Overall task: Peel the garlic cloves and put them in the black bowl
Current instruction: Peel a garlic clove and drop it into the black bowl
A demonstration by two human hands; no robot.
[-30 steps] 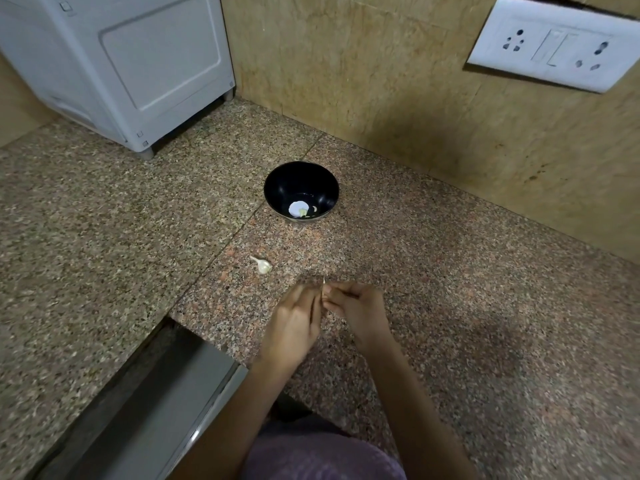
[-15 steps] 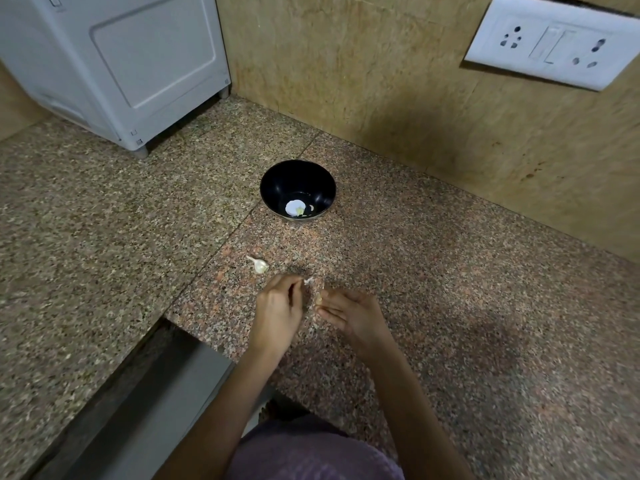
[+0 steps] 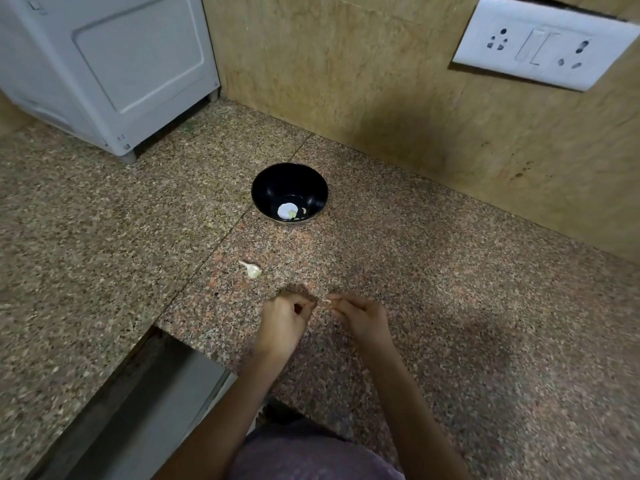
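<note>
The black bowl [image 3: 273,183] stands on the granite counter near the back wall. A pale peeled clove [image 3: 292,213] lies at its bottom beside a white glare spot. One unpeeled garlic clove [image 3: 252,270] with a papery tail lies on the counter, left of and a little beyond my hands. My left hand [image 3: 284,318] is curled shut, and what it holds is hidden. A short gap to its right, my right hand [image 3: 360,315] pinches a small pale garlic clove [image 3: 326,301] at its fingertips. Both hands hover low over the counter in front of the bowl.
A white appliance [image 3: 114,64] stands at the back left. A tan stone wall with a white socket plate [image 3: 543,50] rises behind the bowl. The counter has a cut-out edge with a grey channel [image 3: 138,403] at the front left.
My hands were joined on the clove, then pulled apart with a white bit of skin at the left fingertips. They now sit a little closer together and further right.
</note>
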